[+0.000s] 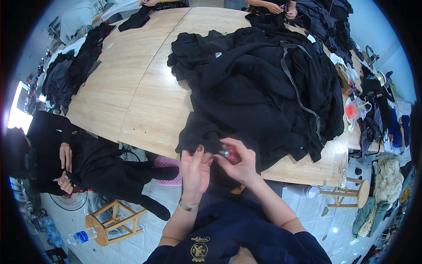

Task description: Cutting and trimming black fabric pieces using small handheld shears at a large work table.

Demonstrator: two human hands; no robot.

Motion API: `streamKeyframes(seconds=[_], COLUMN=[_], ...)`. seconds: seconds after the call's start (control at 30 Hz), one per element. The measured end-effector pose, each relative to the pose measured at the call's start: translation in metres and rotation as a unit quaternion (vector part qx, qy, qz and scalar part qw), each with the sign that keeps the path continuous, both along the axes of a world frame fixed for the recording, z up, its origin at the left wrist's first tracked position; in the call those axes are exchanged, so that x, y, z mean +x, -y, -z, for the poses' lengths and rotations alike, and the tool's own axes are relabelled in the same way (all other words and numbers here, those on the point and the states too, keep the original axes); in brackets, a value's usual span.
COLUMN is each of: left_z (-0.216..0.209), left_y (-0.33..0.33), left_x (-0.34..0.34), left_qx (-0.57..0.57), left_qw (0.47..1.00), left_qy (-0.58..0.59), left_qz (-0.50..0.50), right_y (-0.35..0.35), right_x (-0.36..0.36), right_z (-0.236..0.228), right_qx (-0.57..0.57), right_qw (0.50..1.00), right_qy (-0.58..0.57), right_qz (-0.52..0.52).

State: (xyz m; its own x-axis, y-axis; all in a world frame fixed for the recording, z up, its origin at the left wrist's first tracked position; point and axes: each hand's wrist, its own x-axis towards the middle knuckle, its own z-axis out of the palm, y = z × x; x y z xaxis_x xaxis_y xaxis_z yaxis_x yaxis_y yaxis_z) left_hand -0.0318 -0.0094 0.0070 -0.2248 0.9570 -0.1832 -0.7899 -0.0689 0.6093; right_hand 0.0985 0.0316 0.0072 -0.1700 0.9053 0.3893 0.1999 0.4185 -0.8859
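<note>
A large heap of black garments [255, 83] lies on the pale wooden table in front of me, with a grey drawstring or tape [292, 72] trailing over it. My left hand [196, 170] pinches the near edge of a black garment [200, 134], thumb on top, at the table's front edge. Close beside it, my right hand [241, 163] is closed around red-handled thread snips [231, 155], whose metal part points toward the left fingers. The snips are blurred, and the fingers hide part of them.
At the left, a co-worker [44, 149] holds black cloth. Other people's hands [277, 9] work at the far side. Wooden stools [103, 226] stand left and right on the tiled floor, near a pink basket [169, 171]. A drink cup [353, 110] sits at the right.
</note>
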Motion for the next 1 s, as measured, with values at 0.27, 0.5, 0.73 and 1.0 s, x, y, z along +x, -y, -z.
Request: streamKeyframes(seconds=[0.27, 0.5, 0.73, 1.0], left_z=[-0.003, -0.013, -0.001, 0.004], left_y=[0.002, -0.003, -0.002, -0.004], left_x=[-0.004, -0.006, -0.018, -0.022], left_qx=[0.000, -0.025, -0.020, 0.007], left_qw=[1.000, 0.985, 0.956, 0.929], left_qy=[0.020, -0.164, -0.280, -0.345], left_qz=[-0.018, -0.052, -0.081, -0.130], right_y=[-0.010, -0.021, -0.013, -0.014], right_x=[-0.001, -0.006, 0.005, 0.009], right_z=[0.009, 0.016, 0.006, 0.013], right_qx=[0.215, 0.120, -0.390, -0.383], right_qw=[0.966, 0.992, 0.880, 0.856], right_qy=[0.138, -0.042, -0.251, -0.328], right_qz=[-0.028, -0.028, -0.105, -0.111])
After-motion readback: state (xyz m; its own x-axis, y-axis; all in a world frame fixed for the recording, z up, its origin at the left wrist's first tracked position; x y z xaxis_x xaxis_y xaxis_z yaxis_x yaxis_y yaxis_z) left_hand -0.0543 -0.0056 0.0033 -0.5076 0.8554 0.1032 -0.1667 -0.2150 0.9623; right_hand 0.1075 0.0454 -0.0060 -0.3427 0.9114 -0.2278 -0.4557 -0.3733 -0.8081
